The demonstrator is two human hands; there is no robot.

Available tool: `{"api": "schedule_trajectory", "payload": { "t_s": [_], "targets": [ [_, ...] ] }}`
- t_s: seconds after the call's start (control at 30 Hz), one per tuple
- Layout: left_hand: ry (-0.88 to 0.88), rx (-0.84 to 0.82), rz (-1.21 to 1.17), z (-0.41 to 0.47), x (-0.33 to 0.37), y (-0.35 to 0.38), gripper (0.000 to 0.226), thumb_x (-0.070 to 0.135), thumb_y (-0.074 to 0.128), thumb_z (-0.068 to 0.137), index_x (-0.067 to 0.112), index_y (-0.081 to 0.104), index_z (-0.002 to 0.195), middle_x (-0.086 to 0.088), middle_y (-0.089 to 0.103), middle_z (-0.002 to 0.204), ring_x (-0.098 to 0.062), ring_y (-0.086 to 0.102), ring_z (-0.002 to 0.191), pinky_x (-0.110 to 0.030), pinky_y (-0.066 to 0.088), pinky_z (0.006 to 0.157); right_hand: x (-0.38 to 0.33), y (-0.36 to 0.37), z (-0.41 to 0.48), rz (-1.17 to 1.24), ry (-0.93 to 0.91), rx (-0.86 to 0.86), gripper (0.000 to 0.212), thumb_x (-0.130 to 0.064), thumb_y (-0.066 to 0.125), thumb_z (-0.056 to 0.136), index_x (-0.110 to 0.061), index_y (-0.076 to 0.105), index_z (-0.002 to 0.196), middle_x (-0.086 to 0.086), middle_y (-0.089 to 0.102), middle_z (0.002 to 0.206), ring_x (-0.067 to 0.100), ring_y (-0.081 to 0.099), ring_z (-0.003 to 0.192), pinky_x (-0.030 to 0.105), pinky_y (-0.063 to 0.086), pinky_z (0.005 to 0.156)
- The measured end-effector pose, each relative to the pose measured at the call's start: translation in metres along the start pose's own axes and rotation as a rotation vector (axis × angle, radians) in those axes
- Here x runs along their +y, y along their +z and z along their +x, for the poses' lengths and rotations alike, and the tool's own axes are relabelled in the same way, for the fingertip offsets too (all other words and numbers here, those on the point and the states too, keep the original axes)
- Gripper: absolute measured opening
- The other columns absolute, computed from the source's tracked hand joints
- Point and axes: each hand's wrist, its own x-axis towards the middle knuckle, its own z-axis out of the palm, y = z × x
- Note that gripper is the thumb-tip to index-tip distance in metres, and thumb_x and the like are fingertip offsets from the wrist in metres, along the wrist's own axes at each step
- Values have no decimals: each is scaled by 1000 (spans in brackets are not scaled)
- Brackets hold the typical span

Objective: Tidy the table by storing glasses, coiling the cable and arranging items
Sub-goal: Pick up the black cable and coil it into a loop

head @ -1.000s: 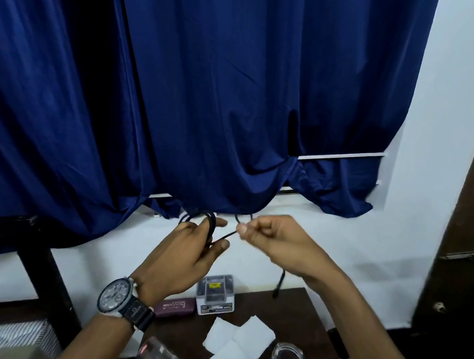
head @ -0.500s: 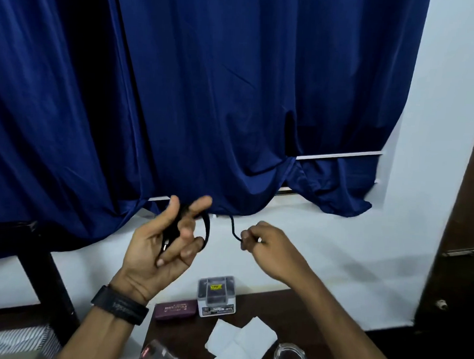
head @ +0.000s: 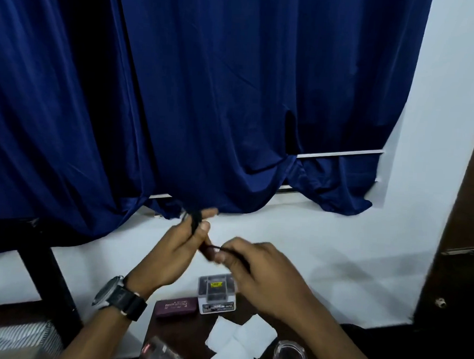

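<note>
I hold a thin black cable (head: 195,221) up in front of the wall, above the table. My left hand (head: 176,254) grips its bundled loops between thumb and fingers, a watch on that wrist. My right hand (head: 256,272) pinches the cable's free end close beside the left fingers. A maroon glasses case (head: 175,307) lies shut on the dark wooden table (head: 181,331) below. The cable's far end is hidden behind my right hand.
A small clear plastic box (head: 216,293) stands beside the case. White tissues (head: 241,342) lie in the table's middle. A round glass (head: 290,356) and another clear glass item (head: 161,353) sit near the front. A blue curtain (head: 207,96) hangs behind.
My left hand turned over and closed on the cable bundle. My right hand dropped lower and came in against the left fingers with the cable end.
</note>
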Motion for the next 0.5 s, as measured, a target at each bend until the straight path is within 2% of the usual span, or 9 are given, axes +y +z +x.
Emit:
{"api": "schedule_trajectory", "payload": {
  "t_s": [0.03, 0.07, 0.13, 0.23, 0.3, 0.33, 0.4, 0.5],
  "targets": [
    [-7, -48, -2, -3, -1, 2, 38, 48, 33, 107, 39, 61, 131, 0, 69, 64, -12, 70, 77, -29, 47, 92, 1, -5, 3, -22, 3, 83, 33, -62, 39, 100, -34, 56, 104, -14, 62, 73, 7, 57, 71, 33, 49, 64],
    [-12, -95, -51, -5, 1, 4, 42, 51, 31, 109, 36, 68, 124, -3, 57, 50, -16, 62, 60, -30, 52, 88, 3, -10, 8, -45, 17, 152, 30, -60, 42, 99, -35, 57, 103, -16, 58, 69, 6, 54, 68, 30, 47, 61],
    [-41, -153, -222, -6, 9, 10, 63, 56, 24, 109, 24, 78, 109, 2, 38, 38, -14, 46, 46, -27, 57, 86, 7, -15, 17, -28, 89, 208, 20, -53, 51, 99, -35, 60, 99, -20, 55, 63, 4, 53, 64, 25, 41, 58],
    [-126, -189, -504, -5, 22, 14, 82, 65, 22, 105, 10, 80, 88, 5, 28, 31, -11, 30, 34, -25, 56, 66, 14, -15, 26, 191, 190, 191, 16, -40, 58, 102, -34, 70, 94, -22, 65, 75, 0, 58, 71, 14, 39, 63],
    [-190, -228, -757, -5, 28, 12, 83, 64, 24, 104, 4, 76, 79, 7, 25, 28, -8, 24, 27, -23, 50, 54, 16, -12, 28, 317, 256, 136, 20, -38, 57, 103, -33, 74, 92, -19, 68, 83, -5, 59, 74, 11, 38, 67],
    [-210, -248, -890, -5, 29, 11, 80, 61, 24, 104, 4, 74, 75, 6, 21, 28, -8, 20, 25, -22, 48, 50, 16, -10, 27, 378, 285, 100, 22, -39, 56, 103, -34, 74, 90, -19, 68, 81, -5, 59, 71, 12, 40, 68],
    [-233, -244, -1092, -5, 33, 9, 74, 56, 27, 104, 7, 70, 69, 2, 12, 31, -14, 13, 26, -22, 49, 50, 17, -4, 25, 462, 320, 39, 25, -40, 54, 104, -37, 72, 87, -21, 66, 76, -5, 57, 63, 19, 43, 68],
    [-247, -145, -1256, -5, 33, 6, 58, 48, 39, 105, 13, 62, 63, 2, 11, 34, -18, 11, 30, -25, 52, 56, 19, 2, 21, 478, 340, -30, 24, -36, 53, 104, -39, 72, 90, -20, 67, 78, -1, 59, 65, 26, 49, 70]
  ]
}}
